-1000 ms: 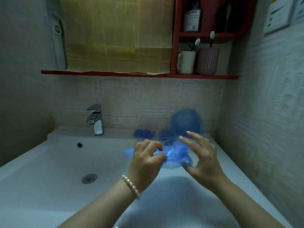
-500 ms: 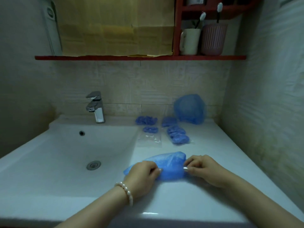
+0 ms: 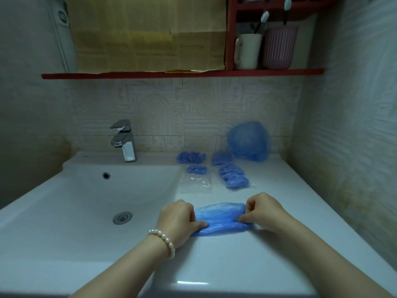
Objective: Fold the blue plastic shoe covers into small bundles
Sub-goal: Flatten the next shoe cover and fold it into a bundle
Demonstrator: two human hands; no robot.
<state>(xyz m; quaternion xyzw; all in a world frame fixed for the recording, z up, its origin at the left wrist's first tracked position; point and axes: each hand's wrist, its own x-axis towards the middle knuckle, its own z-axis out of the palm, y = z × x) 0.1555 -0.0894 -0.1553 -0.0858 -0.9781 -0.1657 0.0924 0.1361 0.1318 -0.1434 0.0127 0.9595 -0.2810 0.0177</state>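
In the head view, two hands work on one blue shoe cover [image 3: 219,218], thin, crinkled, translucent plastic flattened into a long oval on the white, glossy table [image 3: 225,265] just right of the basin. The left hand [image 3: 179,220] curls its fingers over the cover's left end and pinches it with the thumb; the right hand [image 3: 263,209] grips the right end the same way, fingers bent under. A bracelet [image 3: 164,241] of round pearl-like beads circles the left wrist.

At 12 o'clock from the held cover lie about five small blue bundles, scrunched and ruffled: one wide one [image 3: 190,157], a smaller one [image 3: 196,169], a flatter one [image 3: 221,158], and a touching pair [image 3: 233,176]; the exact count within that pair is hard to tell. One clear, flat plastic bag [image 3: 196,183] lies between them and the hands. At 1 o'clock, one puffed, rounded blue plastic heap [image 3: 249,140] leans on the tiled wall.

At 10 o'clock stands one chrome tap [image 3: 124,140]. On the red shelf [image 3: 182,74] sit two cups, a smooth white mug [image 3: 247,51] and a ribbed pink tumbler [image 3: 279,47], each holding one toothbrush.
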